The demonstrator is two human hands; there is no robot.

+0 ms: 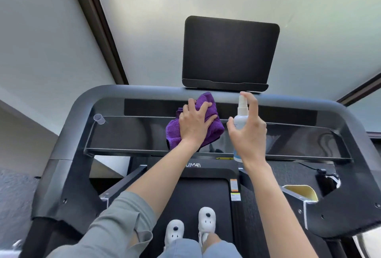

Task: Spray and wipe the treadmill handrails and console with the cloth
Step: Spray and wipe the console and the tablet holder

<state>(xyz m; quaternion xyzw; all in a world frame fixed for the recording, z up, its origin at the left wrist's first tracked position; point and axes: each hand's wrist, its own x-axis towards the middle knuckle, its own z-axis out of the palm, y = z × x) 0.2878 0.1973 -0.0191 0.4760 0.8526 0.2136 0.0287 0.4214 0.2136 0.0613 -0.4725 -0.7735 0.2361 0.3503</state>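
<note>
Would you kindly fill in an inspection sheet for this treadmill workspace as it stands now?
Surface: glossy black console, reflective; grey handrail along its far edge.
Job's things: purple cloth on the console; white spray bottle upright, nozzle toward the handrail.
Clutter: clear cap at the console's left end; yellow item at lower right.
Grippers: left hand presses the cloth; right hand grips the bottle, forefinger on the nozzle.
Cables: nothing seen.
Surroundings: dark tablet holder, pale wall, treadmill belt with white shoes.
</note>
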